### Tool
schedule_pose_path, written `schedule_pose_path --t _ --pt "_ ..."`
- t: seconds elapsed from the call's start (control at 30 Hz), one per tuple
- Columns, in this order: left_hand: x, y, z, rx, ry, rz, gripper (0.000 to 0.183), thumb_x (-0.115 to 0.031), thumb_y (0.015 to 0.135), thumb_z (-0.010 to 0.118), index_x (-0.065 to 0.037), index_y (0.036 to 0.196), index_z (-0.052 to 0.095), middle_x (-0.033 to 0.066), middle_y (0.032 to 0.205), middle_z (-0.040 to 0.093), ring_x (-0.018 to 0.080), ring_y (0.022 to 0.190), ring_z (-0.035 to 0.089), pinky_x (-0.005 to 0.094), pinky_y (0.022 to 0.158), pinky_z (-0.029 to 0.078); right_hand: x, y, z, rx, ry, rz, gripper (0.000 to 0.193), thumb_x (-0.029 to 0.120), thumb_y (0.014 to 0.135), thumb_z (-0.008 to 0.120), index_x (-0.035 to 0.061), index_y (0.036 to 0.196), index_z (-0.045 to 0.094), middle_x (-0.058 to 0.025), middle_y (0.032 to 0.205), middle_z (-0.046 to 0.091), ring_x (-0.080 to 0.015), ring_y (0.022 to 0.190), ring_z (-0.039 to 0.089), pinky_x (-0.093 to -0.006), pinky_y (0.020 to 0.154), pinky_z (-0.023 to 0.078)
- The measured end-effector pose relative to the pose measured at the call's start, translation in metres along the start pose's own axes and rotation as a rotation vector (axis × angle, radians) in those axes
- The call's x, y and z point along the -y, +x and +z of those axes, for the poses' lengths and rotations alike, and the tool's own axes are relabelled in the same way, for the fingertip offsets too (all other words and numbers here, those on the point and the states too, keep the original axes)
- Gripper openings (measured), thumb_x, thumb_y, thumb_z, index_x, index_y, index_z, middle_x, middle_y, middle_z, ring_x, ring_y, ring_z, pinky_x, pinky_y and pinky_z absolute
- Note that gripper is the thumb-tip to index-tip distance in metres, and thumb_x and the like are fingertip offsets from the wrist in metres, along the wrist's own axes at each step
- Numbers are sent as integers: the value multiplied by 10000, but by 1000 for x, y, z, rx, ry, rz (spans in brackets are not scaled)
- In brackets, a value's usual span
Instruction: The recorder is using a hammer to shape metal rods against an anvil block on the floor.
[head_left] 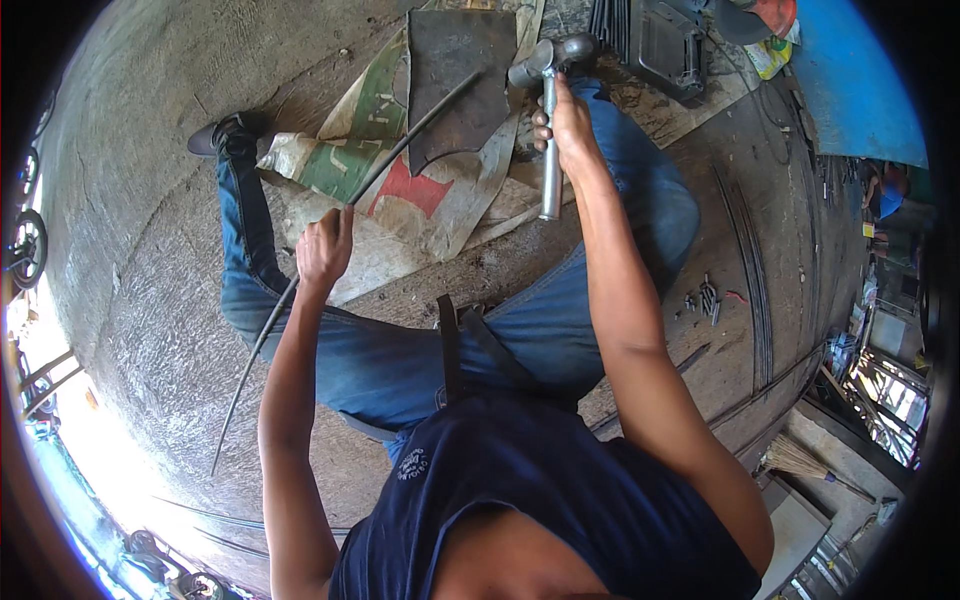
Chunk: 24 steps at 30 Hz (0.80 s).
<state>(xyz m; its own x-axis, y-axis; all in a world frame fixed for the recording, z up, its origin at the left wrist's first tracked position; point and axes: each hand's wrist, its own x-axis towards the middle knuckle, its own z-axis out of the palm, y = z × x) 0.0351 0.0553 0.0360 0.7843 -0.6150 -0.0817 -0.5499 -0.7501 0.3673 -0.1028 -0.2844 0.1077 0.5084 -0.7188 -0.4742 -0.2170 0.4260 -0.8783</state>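
In the head view, the left hand (325, 248), left of centre in the frame, is closed in a fist around a long, dark metal rod (413, 138). The right hand (570, 125), at upper centre, is wrapped around the handle of a hammer (551, 185), gripping close under its head.

The work on the rod seems under way, not finished: rod and hammer are both in hand, and the hammer head is apart from the rod. The rod is in one piece, with a gentle curve in its lower stretch; how much shaping is done or left cannot be told.

From the left hand the rod runs up and right, its far end over a dark metal plate (470, 125) at the top centre; whether it touches the plate is unclear. Its other end trails toward the lower left. The hammer head is just beyond the plate's right edge. Under the plate lies a green, red and pale sheet (345, 160) on the floor (150, 250).
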Motion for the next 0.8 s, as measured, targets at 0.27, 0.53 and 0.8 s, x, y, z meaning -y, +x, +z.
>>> schedule_pose_path --t 0.27,0.53,0.8 --pt "4 1 -6 42 -98 104 361 -332 941 585 -27 750 615 222 678 613 440 671 607 509 595 454 3 -1 10 -19 -88 -79 429 492 993 472 94 833 485 20 580 447 -73 426 394 -256 380 343" --pt "10 5 7 -3 -246 162 302 -268 912 632 -27 731 603 214 664 611 429 651 606 504 577 451 -41 53 28 -186 -678 -391 709 597 958 431 -15 639 593 -206 673 653 -322 555 655 -446 581 506" --pt "8 0 14 11 -4 119 292 -349 964 541 -73 884 595 232 695 642 448 648 624 538 591 483 11 3 35 28 -169 -115 534 569 960 471 64 791 501 -10 573 504 -76 400 430 -240 374 395"
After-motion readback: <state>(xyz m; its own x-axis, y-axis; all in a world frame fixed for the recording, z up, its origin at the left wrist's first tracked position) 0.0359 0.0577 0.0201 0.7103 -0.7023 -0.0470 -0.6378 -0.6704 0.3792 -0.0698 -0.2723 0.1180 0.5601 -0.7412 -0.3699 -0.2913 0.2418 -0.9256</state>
